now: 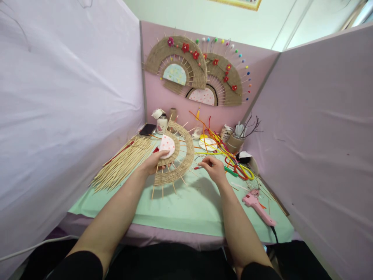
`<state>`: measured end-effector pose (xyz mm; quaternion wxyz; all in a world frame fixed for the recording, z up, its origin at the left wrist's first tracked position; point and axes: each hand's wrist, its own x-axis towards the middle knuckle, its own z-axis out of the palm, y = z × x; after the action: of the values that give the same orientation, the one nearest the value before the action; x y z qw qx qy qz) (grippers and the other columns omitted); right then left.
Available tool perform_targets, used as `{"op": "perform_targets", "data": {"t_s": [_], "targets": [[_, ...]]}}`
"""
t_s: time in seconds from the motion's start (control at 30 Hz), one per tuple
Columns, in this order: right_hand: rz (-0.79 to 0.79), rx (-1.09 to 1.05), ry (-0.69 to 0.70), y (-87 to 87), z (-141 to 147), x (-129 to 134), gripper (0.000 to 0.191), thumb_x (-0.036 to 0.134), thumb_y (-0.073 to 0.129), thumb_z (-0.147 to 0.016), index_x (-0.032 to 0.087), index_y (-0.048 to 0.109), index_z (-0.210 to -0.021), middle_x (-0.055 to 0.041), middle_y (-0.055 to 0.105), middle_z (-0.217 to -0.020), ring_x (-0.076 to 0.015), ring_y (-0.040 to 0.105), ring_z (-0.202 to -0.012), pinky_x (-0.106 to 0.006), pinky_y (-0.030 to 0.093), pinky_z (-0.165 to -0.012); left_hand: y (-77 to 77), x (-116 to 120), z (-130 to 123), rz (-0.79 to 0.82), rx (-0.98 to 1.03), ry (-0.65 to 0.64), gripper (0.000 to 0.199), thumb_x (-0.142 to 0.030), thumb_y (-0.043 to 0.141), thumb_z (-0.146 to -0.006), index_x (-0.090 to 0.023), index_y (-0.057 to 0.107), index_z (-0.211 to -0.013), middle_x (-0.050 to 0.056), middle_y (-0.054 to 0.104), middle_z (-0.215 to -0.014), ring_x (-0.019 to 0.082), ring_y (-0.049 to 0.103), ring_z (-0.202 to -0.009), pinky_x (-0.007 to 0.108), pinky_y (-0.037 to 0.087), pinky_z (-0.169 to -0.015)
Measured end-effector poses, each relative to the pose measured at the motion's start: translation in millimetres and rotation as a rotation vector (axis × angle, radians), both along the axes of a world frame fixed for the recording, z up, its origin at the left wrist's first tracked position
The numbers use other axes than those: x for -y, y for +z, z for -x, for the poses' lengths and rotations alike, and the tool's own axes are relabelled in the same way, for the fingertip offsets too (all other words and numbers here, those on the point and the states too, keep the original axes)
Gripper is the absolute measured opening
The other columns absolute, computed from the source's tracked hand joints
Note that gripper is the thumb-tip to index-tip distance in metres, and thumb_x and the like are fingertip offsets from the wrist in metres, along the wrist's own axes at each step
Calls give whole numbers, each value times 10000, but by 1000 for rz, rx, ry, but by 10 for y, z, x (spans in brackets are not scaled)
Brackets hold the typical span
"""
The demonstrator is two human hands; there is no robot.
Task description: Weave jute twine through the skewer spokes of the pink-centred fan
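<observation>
My left hand point(155, 161) is closed round the inner edge of a half-round fan point(188, 157) of wound twine and thin sticks. Its thumb presses on the white, pink-dotted half disc point(168, 146) at the fan's centre. The fan is tilted up over the table, its stick ends poking out past the twine band. My right hand point(214, 167) is to the right of the fan, thumb and fingers pinched together. A small red-tipped piece point(198, 168) shows at its fingertips; whether the fingers hold it or something thinner, I cannot tell.
A heap of thin sticks point(124, 165) lies on the left of the green table cover point(175, 210). Coloured pipe cleaners point(243, 171) are tangled at right, behind a pink glue gun point(258, 206). Jars point(162, 124) line the back. Two finished fans point(177, 48) hang on the pink board.
</observation>
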<state>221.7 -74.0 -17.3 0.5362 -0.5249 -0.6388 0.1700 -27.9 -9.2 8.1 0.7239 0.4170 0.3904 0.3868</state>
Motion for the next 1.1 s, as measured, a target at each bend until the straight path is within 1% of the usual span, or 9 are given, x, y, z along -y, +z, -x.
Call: {"op": "perform_targets", "data": {"t_s": [0.17, 0.33, 0.43, 0.53, 0.63, 0.73, 0.83, 0.97, 1.1], "targets": [[44, -47, 77, -1, -102, -17, 204, 384, 623, -729, 180, 616, -728, -9, 593, -665, -128, 502, -587, -262, 423, -578, -6, -31, 38, 33, 79, -84, 190, -264, 544, -789, -99, 639, -793, 108, 658, -611, 123, 563, -418, 145, 311, -274], [12, -52, 97, 15, -161, -19, 192, 368, 599, -758, 191, 647, -814, -47, 647, -810, -169, 567, -739, -292, 442, -676, 34, -42, 85, 37, 134, -98, 233, -272, 493, -817, -93, 629, -756, 109, 642, -582, 102, 525, -394, 128, 294, -266], [-10, -26, 92, 8, -139, -18, 185, 361, 586, -776, 193, 651, -815, -45, 652, -810, -172, 574, -751, -294, 439, -691, 19, -33, 96, 22, 148, -145, 240, -276, 486, -820, -92, 633, -768, 117, 646, -587, 107, 530, -396, 132, 294, -265], [-53, 55, 80, -1, -83, -8, 189, 364, 585, -782, 188, 645, -750, -39, 644, -762, -165, 566, -714, -291, 432, -677, -50, -22, 79, 17, 109, -207, 243, -291, 514, -807, -85, 641, -829, 133, 657, -597, 135, 558, -405, 155, 303, -263], [-124, 139, 72, -8, -45, -2, 194, 354, 592, -786, 187, 625, -691, -25, 613, -697, -148, 530, -648, -284, 421, -640, -128, -21, 52, 34, 45, -223, 275, -317, 560, -786, -95, 636, -930, 123, 675, -635, 159, 605, -459, 180, 378, -310], [-191, 180, 48, -12, -55, -9, 193, 342, 594, -796, 190, 606, -678, -24, 599, -686, -151, 520, -654, -293, 417, -651, -162, -37, 46, 47, 9, -211, 316, -357, 578, -778, -104, 622, -963, 105, 685, -672, 157, 629, -502, 187, 437, -364], [-235, 217, 19, -14, -84, -25, 177, 331, 596, -804, 197, 599, -689, -28, 609, -715, -169, 539, -720, -315, 414, -712, -149, -53, 58, 35, -1, -203, 329, -380, 572, -780, -102, 616, -950, 98, 682, -673, 144, 619, -485, 175, 418, -341], [-268, 268, 0, -13, -100, -47, 147, 316, 568, -831, 212, 613, -737, -30, 627, -751, -185, 540, -778, -342, 401, -776, -109, -38, 63, 11, 21, -193, 296, -360, 571, -780, -103, 607, -923, 90, 670, -652, 134, 606, -475, 155, 376, -307], [-248, 303, -10, -6, -95, -48, 155, 333, 553, -839, 219, 618, -758, -38, 625, -764, -202, 525, -820, -356, 401, -796, -55, -7, 74, 32, 49, -261, 290, -347, 486, -831, -82, 591, -883, 101, 648, -613, 123, 576, -430, 137, 315, -265]]}}
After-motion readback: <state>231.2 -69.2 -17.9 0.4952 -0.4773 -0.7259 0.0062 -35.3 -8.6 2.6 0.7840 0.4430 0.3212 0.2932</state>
